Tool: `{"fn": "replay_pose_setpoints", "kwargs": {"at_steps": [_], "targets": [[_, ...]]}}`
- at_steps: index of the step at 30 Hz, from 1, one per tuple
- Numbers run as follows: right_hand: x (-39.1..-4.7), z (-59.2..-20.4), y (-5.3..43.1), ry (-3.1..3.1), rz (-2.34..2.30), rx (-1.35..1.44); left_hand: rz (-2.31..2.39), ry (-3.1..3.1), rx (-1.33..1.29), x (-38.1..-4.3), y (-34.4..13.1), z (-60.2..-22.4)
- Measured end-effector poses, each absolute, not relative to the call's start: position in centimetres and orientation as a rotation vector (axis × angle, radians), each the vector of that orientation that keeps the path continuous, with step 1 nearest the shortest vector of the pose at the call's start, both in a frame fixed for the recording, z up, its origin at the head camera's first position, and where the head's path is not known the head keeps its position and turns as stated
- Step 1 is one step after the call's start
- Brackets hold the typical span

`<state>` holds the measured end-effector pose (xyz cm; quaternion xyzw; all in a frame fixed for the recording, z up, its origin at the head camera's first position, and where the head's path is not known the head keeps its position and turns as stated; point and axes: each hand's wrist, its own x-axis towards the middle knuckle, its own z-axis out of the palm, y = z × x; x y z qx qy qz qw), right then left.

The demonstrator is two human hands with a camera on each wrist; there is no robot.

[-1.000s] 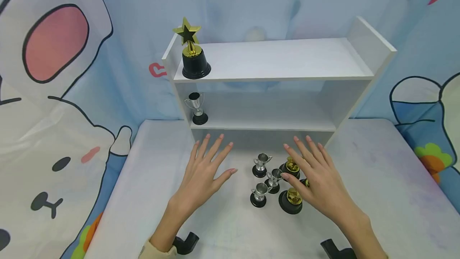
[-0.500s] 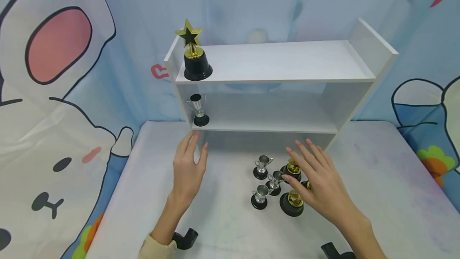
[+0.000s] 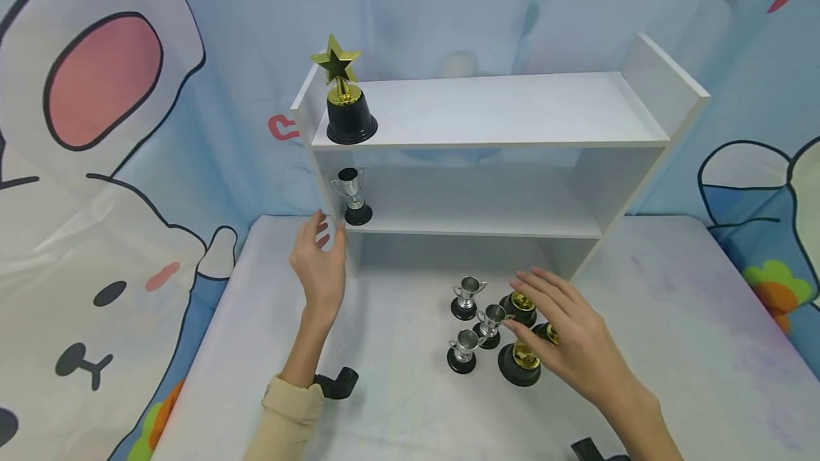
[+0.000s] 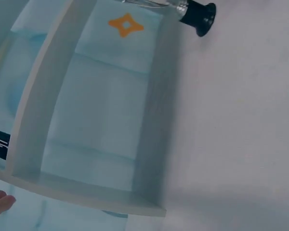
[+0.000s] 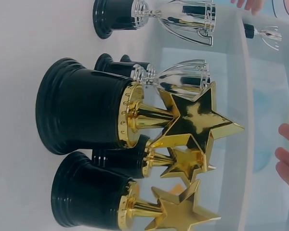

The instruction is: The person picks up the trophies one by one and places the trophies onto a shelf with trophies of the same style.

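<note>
My left hand (image 3: pixel 320 258) is raised beside the lower left side of the white shelf unit, fingers loosely bent and holding nothing. Just above its fingertips, a small silver trophy cup (image 3: pixel 351 194) with a black base stands at the left end of the middle shelf. My right hand (image 3: pixel 566 336) hovers over a group of gold star trophies (image 5: pixel 197 118), fingers extended and partly hiding them in the head view. Left of these, several silver trophy cups (image 3: pixel 464 348) stand upright on the table. A larger gold star trophy (image 3: pixel 346 102) occupies the top shelf's left end.
The white shelf unit (image 3: pixel 480 144) stands at the back of the pale table (image 3: pixel 410 418). Its side panels rise above the top shelf. A blue curtain (image 3: pixel 448 6) printed with cartoon figures hangs behind and around it.
My left hand has moved left and up toward the shelf's left side, turning and bending its fingers. My right hand has dipped slightly, its fingers drawing closer together above the star trophies.
</note>
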<state>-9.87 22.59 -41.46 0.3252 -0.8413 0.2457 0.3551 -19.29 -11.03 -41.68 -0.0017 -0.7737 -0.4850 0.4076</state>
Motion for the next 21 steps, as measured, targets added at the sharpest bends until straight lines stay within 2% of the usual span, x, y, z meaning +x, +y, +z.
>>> {"fn": "replay_pose_setpoints", "kwargs": {"at_steps": [7, 21], "targets": [[-9.2, -41.9, 23.5, -2.199, 0.644, 0.804, -1.345, -1.932, -0.013, -20.7, -11.5, -41.5], [-6.9, -43.3, 25.5, -2.369, 0.698, 0.626, -1.377, -1.959, 0.008, -21.2, -11.7, -41.6]]}}
